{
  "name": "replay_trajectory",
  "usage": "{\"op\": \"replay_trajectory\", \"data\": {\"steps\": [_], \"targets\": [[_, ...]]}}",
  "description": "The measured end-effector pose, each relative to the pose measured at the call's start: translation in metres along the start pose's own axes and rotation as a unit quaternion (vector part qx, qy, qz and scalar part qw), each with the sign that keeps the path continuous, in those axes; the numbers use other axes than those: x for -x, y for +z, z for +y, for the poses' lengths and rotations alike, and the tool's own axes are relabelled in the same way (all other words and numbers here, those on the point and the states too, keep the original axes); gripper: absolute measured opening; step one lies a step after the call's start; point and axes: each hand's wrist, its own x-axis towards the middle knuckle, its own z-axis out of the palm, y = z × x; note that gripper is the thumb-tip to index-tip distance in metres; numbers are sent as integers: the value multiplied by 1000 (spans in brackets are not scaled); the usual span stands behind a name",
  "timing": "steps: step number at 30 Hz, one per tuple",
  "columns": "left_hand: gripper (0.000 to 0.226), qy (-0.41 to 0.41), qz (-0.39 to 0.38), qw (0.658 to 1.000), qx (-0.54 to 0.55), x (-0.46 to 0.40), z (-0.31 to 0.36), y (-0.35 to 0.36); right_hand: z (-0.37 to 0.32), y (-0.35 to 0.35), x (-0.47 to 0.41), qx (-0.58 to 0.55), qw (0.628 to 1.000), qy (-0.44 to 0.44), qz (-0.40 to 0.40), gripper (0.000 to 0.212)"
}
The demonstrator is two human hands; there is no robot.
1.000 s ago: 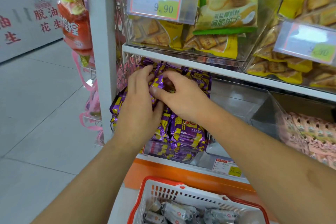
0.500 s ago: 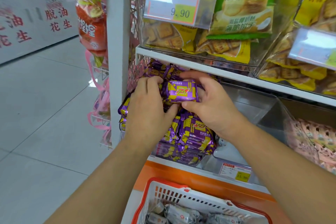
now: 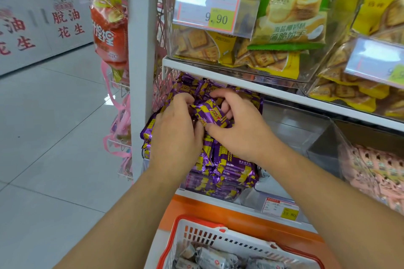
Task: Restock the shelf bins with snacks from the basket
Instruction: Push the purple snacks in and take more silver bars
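- Right hand [image 3: 238,131]: fingers and thumb curled round a purple snack [image 3: 213,116], pinching it from the right side, over the pile.
- Left hand [image 3: 175,131]: fingers bent at the snack's left end, thumb at its lower edge; its grip on that snack looks closed, though the fingertips are partly hidden.
- The snack sits tilted between both hands, above the bin [image 3: 220,190] heaped with like purple packs, under the white shelf [image 3: 284,94].
- Basket [image 3: 218,240], red-rimmed, stands below at the bottom edge, holding grey-wrapped snacks [image 3: 209,257].
- Above the shelf, clear bins hold yellow cracker bags [image 3: 269,59] and a green bag [image 3: 290,6]; a tag [image 3: 207,12] reads 9.90.
- Pale tiled floor [image 3: 54,137] lies to the left.
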Motion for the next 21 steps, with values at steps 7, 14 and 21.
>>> {"op": "replay_trajectory", "data": {"steps": [7, 14, 21], "targets": [[68, 23, -42, 999, -12, 0, 4, -4, -9, 9, -6, -22, 998, 38, 34, 50], [51, 10, -24, 999, -18, -1, 2, -4, 0, -5, -8, -164, 984, 43, -46, 71], [41, -2, -10, 1000, -1, 0, 2, -2, -3, -9, -4, -74, 996, -22, -38, 80]]}}
